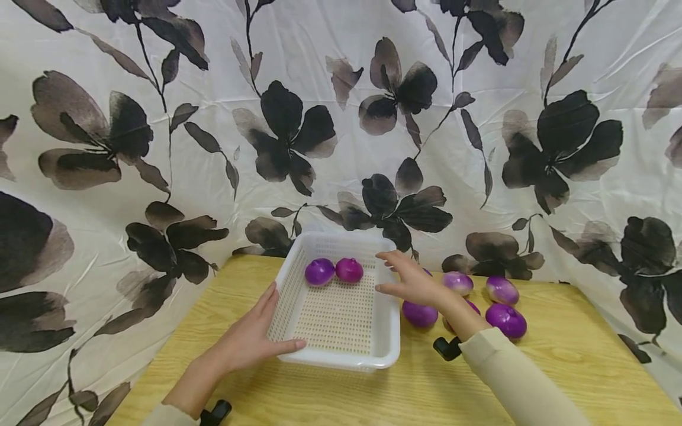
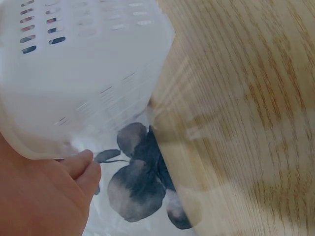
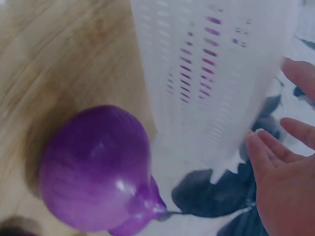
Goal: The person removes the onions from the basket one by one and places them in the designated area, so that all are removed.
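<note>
A white perforated plastic basket (image 1: 335,313) is in the middle of the head view, with two purple onions (image 1: 319,272) in its far left part. My left hand (image 1: 247,340) grips its near left corner, thumb over the front rim and fingers along the outer side. In the left wrist view, fingers (image 2: 88,169) curl under the basket's rim (image 2: 29,147). At the right rim, my right hand (image 1: 412,281) has its fingers spread and apart. Its fingertips (image 3: 253,140) are close to the basket wall (image 3: 197,73); contact is unclear.
Several more purple onions lie on the wooden table (image 1: 565,355) right of the basket, among them a dark one (image 1: 506,320) and a paler one (image 1: 502,290). My right forearm partly covers them. A floral cloth (image 1: 341,130) hangs behind the table.
</note>
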{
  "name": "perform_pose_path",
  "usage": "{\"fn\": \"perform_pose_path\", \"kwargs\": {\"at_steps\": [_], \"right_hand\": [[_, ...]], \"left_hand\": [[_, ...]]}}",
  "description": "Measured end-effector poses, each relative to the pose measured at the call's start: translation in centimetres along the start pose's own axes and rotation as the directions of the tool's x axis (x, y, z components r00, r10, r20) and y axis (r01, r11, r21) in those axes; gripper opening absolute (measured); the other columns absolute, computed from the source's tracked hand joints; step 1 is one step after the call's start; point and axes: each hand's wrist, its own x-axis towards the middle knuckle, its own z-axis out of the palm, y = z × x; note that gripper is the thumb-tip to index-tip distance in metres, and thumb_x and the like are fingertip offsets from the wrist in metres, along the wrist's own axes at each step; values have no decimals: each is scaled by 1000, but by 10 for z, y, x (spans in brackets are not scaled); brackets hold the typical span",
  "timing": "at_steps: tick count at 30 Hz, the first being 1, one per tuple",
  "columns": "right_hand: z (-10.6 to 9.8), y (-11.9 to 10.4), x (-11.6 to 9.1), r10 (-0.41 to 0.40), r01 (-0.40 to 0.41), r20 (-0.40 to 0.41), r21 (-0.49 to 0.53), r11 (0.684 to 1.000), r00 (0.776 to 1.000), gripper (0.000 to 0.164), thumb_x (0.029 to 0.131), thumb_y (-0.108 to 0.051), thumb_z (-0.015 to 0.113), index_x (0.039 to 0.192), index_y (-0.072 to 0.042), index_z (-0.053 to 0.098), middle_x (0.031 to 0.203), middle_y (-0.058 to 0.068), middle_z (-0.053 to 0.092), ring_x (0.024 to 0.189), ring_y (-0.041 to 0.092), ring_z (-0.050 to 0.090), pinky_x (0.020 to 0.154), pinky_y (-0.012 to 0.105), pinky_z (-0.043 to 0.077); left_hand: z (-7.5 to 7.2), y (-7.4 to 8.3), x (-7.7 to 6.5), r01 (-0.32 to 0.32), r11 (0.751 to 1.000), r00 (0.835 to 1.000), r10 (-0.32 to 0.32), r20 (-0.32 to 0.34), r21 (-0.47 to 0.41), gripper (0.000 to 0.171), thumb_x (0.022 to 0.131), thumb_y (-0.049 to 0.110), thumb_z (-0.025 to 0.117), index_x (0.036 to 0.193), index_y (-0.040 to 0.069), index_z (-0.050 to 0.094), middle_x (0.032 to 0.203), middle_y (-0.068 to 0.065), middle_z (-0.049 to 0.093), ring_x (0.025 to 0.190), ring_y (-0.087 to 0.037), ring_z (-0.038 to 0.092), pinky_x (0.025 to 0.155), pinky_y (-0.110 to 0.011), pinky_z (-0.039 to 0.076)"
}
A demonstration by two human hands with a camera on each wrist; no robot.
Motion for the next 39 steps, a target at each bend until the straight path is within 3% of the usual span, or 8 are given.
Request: {"fn": "perform_pose_path", "kwargs": {"at_steps": [5, 11, 18, 24, 32, 39], "right_hand": [[13, 5, 17, 3, -3, 32, -9, 1000, 999, 72, 90, -19, 77, 149, 6, 43, 142, 27, 50, 126, 46, 56, 106, 56, 49], [27, 5, 40, 51, -40, 70, -156, 987, 996, 80, 89, -25, 81, 151, 5, 42, 146, 25, 49, 130, 39, 54, 108, 53, 47], [42, 10, 59, 150, -112, 98, -314, 943, 984, 88, 87, -43, 80, 156, -6, 41, 151, 16, 49, 134, 35, 54, 106, 59, 48], [52, 15, 72, 184, -107, 135, -439, 892, 974, 91, 87, -51, 77, 159, -11, 38, 154, 11, 49, 135, 30, 54, 107, 57, 47], [58, 11, 84, 229, -110, 203, -472, 875, 952, 91, 88, -51, 76, 161, -16, 35, 157, 9, 46, 140, 28, 49, 112, 54, 41], [59, 14, 85, 230, -107, 210, -474, 874, 950, 86, 87, -50, 78, 158, -19, 41, 150, 6, 53, 135, 27, 54, 111, 52, 43]], "left_hand": [[0, 1, 0, 3, 1000, 1000, -3, 4, -6, 130, 78, 79, 68, 163, -1, 11, 172, -16, 1, 151, -47, 24, 116, -66, 31], [-1, -1, -2, -3, 1000, 1000, 4, -12, 5, 131, 77, 80, 67, 162, -2, 12, 171, -17, 3, 150, -48, 26, 115, -66, 32], [-1, 0, -1, -3, 1000, 1000, 3, 0, -5, 133, 76, 83, 65, 163, -1, 11, 172, -16, 2, 150, -46, 26, 116, -64, 32], [0, -1, -1, -4, 1000, 1000, 4, -5, -9, 132, 77, 81, 67, 163, -1, 11, 172, -16, 3, 150, -46, 26, 116, -64, 32], [0, -4, -4, 12, 1000, 1000, -12, -3, -5, 132, 77, 82, 67, 163, -1, 11, 172, -16, 2, 151, -46, 25, 116, -64, 32], [0, -2, -2, 2, 1000, 1000, -2, -5, 6, 132, 76, 83, 66, 162, -2, 14, 172, -15, 3, 150, -45, 26, 116, -63, 33]]}}
